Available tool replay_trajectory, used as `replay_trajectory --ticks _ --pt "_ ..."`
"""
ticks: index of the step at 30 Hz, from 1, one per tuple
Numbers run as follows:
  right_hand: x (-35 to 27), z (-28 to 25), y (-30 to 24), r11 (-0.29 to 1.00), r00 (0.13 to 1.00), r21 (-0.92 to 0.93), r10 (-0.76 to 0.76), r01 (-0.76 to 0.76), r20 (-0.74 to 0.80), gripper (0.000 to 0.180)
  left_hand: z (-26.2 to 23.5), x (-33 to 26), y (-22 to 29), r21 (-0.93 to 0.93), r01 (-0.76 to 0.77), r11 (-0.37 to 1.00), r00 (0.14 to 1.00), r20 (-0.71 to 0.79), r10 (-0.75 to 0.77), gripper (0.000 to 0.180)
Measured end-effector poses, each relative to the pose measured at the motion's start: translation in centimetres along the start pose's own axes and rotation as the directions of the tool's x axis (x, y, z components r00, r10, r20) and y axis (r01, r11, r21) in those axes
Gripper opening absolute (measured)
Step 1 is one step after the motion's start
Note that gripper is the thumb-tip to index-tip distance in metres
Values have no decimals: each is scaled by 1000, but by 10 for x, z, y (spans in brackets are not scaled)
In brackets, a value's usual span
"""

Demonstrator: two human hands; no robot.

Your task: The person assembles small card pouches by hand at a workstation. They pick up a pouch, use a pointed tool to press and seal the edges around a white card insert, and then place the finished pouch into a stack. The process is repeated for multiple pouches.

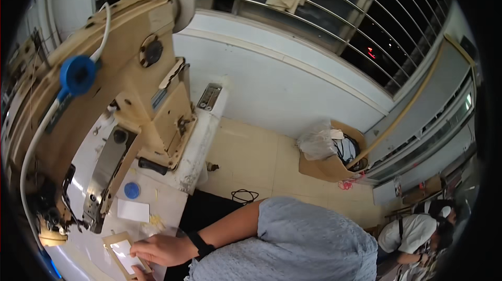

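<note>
Right hand (163, 249) is working narrow: fingers bunched, tips touching the white face of the tan-edged panel (120, 250). Can't tell if it's pinching or just pressing. Left hand (141, 274) is showing only in part, below the right one, at the panel's near end; can't tell its grip, frame is cutting it off. Two contacts are probably stopping the panel from turning. Panel is lying right under the fingers, on the bench (170, 202), likely because the flat top is backing it up.

White card (133, 211) is lying just beyond the right hand, blue disc (132, 190) past that; both are probably sitting there for easy reach. Yellow scraps (156, 222) are lying beside the card. Sewing machine (162, 116) is standing farther beyond, arm stretching out left of the hand.
</note>
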State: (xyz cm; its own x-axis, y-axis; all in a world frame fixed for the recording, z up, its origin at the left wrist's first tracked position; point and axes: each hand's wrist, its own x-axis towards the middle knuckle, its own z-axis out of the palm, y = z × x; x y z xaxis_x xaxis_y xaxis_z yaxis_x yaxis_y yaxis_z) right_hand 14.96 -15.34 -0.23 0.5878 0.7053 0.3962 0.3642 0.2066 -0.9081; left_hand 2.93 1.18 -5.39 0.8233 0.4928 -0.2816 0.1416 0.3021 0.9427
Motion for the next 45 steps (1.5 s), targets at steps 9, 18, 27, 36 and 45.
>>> replay_trajectory --ticks 9,18,27,36,45 --pt "0 9 6 981 981 -30 -188 190 50 12 21 -34 29 -317 5 948 1000 22 2 25" --pt "11 9 7 971 950 -168 -113 167 292 17 11 -44 37 -118 169 979 983 96 -159 29" --pt "-9 -2 2 986 928 42 138 -162 346 14 -1 -48 17 -200 126 972 985 144 -98 27" --pt "-11 2 4 960 968 208 146 -189 205 17 5 -42 18 -189 72 979 974 224 -28 32" --pt "-4 6 5 965 977 206 125 -160 175 16 -6 -41 19 -201 65 977 963 269 -9 33"
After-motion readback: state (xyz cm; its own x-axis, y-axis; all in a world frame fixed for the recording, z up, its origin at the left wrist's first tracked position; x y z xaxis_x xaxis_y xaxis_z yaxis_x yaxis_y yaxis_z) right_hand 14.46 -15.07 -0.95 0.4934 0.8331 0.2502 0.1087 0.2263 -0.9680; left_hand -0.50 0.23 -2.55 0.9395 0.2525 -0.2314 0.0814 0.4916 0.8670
